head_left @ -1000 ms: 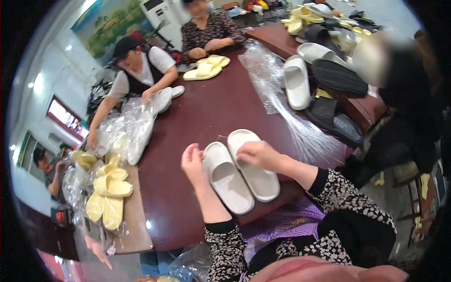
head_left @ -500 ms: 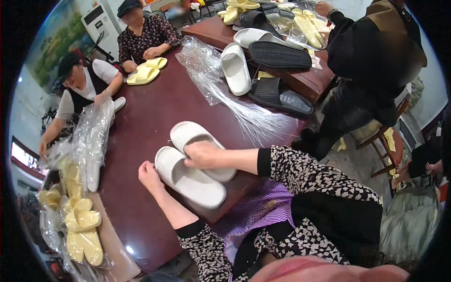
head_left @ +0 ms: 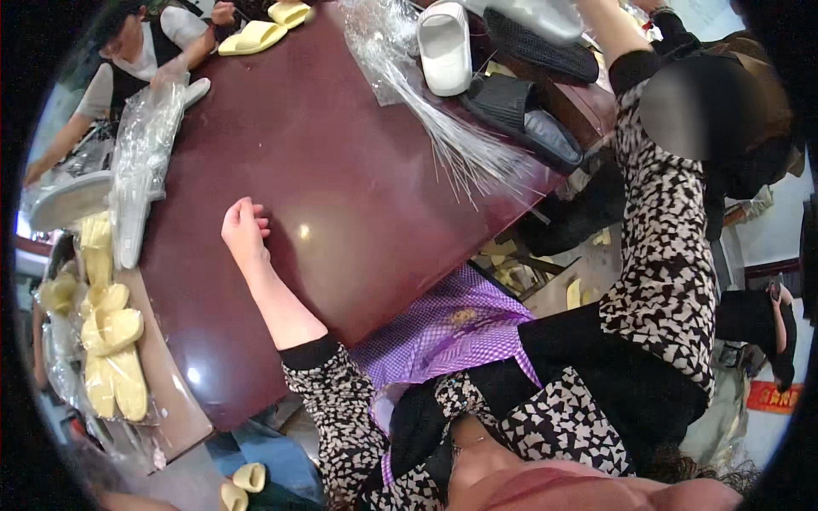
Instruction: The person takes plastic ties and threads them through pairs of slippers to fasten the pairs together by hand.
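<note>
- Left hand rests loosely curled, holding nothing, on the dark red wooden table.
- Right arm reaches far right toward the grey foam slippers; its grip cannot be told.

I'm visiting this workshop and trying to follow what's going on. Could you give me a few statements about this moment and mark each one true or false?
1. The left hand rests on the dark red table. True.
2. The left hand holds a slipper. False: it is empty, fingers loosely curled.
3. The right arm stretches up toward the far end of the table. True; the right hand itself is out of view.
4. The white slipper lies beside clear plastic bags. True.
5. The yellow slippers are stacked on the right side. False: they lie at the left edge.
</note>
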Demonstrator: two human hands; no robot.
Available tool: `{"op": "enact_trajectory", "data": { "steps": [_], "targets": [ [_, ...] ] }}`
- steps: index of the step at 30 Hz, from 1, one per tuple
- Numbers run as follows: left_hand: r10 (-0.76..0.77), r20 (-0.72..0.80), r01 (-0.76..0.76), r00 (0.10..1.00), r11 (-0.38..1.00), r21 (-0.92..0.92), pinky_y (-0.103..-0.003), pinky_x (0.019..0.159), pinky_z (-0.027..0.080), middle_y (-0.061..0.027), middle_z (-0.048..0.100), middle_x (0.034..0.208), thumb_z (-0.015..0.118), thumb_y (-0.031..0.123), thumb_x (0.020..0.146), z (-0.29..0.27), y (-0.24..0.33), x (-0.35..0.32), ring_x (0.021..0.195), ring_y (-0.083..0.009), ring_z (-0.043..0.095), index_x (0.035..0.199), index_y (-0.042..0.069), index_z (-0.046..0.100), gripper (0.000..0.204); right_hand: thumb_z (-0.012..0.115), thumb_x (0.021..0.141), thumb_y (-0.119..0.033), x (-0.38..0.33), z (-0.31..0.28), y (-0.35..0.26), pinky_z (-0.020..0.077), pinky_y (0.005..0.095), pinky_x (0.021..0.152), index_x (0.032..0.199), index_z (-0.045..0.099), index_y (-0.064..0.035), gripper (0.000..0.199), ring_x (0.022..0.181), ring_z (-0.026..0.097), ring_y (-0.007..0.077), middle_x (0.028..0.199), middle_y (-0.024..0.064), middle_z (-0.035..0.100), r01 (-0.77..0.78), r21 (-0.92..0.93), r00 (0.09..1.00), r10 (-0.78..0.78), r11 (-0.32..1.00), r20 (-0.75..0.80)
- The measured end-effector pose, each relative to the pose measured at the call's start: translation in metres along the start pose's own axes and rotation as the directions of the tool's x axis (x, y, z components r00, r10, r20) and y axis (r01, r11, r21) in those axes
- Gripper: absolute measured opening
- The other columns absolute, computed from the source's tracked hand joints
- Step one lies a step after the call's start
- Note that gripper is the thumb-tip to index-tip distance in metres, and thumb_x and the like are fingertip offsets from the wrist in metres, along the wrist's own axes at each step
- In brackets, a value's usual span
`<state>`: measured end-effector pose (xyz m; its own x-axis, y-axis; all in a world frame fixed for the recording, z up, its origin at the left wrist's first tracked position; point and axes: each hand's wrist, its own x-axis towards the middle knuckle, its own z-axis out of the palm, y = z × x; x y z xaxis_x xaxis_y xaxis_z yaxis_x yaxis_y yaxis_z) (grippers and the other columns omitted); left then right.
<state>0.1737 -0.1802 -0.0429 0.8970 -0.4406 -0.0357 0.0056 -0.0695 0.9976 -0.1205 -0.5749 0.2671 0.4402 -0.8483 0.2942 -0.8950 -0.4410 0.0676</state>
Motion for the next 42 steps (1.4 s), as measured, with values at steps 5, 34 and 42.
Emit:
{"op": "enact_trajectory", "data": {
  "steps": [5, 34, 42],
  "targets": [
    [0.013, 0.003, -0.013, 1.000, 1.000, 0.019, -0.019, 0.042, 0.039, -0.0050, 0.061, 0.076, 0.055, 0.018, 0.088, 0.000, 0.001, -0.003, 0.053, -0.0059, 0.050, 0.099, 0.000, 0.060, 0.022, 0.059, 0.077, -0.019, -0.021, 0.033, 0.029, 0.0481, 0.0392, 0.066, 0.086, 0.064, -0.0001, 0.021, 0.076, 0.062, 0.0280, 0.081, 0.0173, 0.065, 0.359, 0.200, 0.859, -0.238, 0.912, -0.453],
    [0.393, 0.410, -0.474, 0.823, 0.873, 0.115, -0.029, 0.070, 0.048, -0.0073, 0.063, 0.085, 0.060, 0.006, 0.081, 0.115, 0.038, -0.111, 0.079, -0.0173, 0.060, 0.097, 0.002, 0.062, 0.017, 0.057, 0.083, -0.014, -0.345, 0.193, 0.010, 0.0305, 0.0194, 0.038, 0.070, 0.057, -0.0013, 0.018, 0.041, 0.042, 0.0056, 0.055, 0.0018, 0.054, -0.721, 0.679, 0.547, -0.491, 0.134, 0.678],
    [0.570, 0.732, -0.801, 0.374, 0.596, -0.055, -0.032, 0.073, 0.049, -0.0094, 0.059, 0.090, 0.064, 0.003, 0.074, 0.154, 0.048, -0.167, 0.084, -0.0255, 0.059, 0.091, 0.008, 0.065, 0.018, 0.054, 0.080, -0.007, -0.335, 0.155, -0.015, 0.0284, 0.0203, 0.037, 0.068, 0.054, -0.0005, 0.014, 0.040, 0.041, 0.0064, 0.054, 0.0055, 0.052, -0.827, 0.539, 0.445, -0.769, -0.157, 0.459]
  ]
}}
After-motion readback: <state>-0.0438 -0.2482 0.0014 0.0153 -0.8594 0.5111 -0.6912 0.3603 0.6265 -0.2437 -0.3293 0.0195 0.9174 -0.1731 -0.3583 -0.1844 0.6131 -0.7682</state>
